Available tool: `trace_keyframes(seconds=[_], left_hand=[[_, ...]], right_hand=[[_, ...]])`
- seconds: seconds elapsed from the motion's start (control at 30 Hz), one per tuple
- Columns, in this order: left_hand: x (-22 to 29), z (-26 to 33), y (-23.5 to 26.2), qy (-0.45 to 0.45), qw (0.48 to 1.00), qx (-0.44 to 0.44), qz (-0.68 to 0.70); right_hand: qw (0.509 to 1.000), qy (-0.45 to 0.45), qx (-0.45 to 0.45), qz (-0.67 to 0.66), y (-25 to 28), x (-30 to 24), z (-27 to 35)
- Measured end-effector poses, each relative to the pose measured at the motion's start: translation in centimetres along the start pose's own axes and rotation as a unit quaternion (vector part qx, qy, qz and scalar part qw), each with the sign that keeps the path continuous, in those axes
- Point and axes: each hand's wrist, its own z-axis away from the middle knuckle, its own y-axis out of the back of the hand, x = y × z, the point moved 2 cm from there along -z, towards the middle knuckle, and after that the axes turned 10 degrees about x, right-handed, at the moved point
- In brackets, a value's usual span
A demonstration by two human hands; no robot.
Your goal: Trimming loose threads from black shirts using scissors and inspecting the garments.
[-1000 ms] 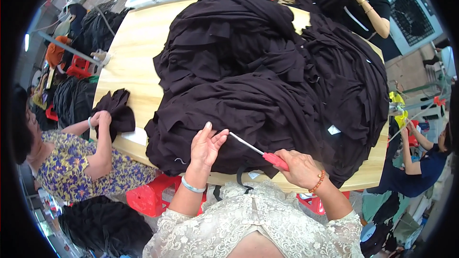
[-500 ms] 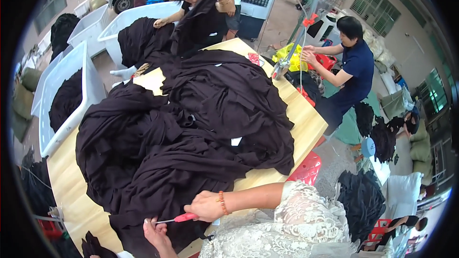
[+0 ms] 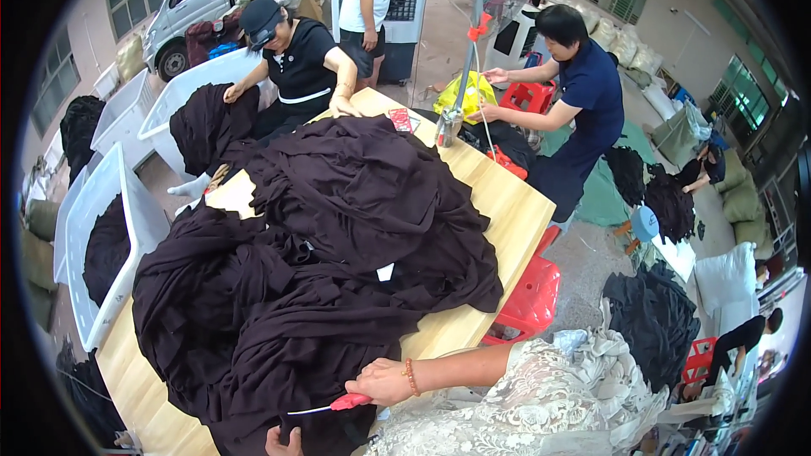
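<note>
A big heap of dark brownish-black cloth (image 3: 338, 203) covers most of the wooden table (image 3: 473, 171). In my right hand (image 3: 380, 382) is a tool with a red handle and a thin, straight metal shaft (image 3: 309, 411), like a seam ripper. The shaft points left, across the near part of the cloth. Just beyond its tip my left hand (image 3: 284, 442) pinches the edge of the cloth between thumb and finger; the lower frame edge cuts off the rest of it. A small white label (image 3: 385, 272) shows on the heap.
White plastic bins (image 3: 127, 228) with dark cloth stand at the left. Across the table a person in a cap (image 3: 296, 63) handles the cloth. Another person in navy (image 3: 583, 101) holds a yellow bag (image 3: 460, 95) beside a metal pole (image 3: 469, 42). A red stool (image 3: 532, 294) stands right of the table.
My view has shifted; both hands now appear lower, the left partly out of frame. The capped person has lowered the raised cloth onto the heap. The person in navy still handles the yellow bag.
</note>
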Motion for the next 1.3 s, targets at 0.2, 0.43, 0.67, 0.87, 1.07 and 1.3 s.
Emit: trace_keyframes(seconds=[0.2,0.43,0.67,0.87,1.07,1.3], left_hand=[[-2.8,0.9,-0.4,0.138,0.971,0.023,0.192],[-1.9,1.7,0.3,0.127,0.973,0.047,0.185],[0.4,3.2,0.6,0.122,0.947,0.071,0.29],[2.0,2.6,-1.3,0.171,0.927,0.041,0.332],[-0.9,3.0,-2.1,0.14,0.927,0.068,0.341],[-1.0,3.2,-1.1,-0.037,0.967,0.116,0.226]], right_hand=[[1.0,-0.003,-0.008,-0.001,0.2,0.1,0.4],[1.0,0.005,-0.02,0.002,-0.3,-0.5,0.9],[0.998,0.012,-0.059,-0.014,-0.3,-1.4,0.7],[0.992,-0.071,-0.092,0.043,2.4,-2.2,1.9],[0.996,-0.05,-0.065,0.035,2.1,-4.0,1.8],[0.986,-0.065,-0.129,0.084,2.4,-6.6,1.0]])
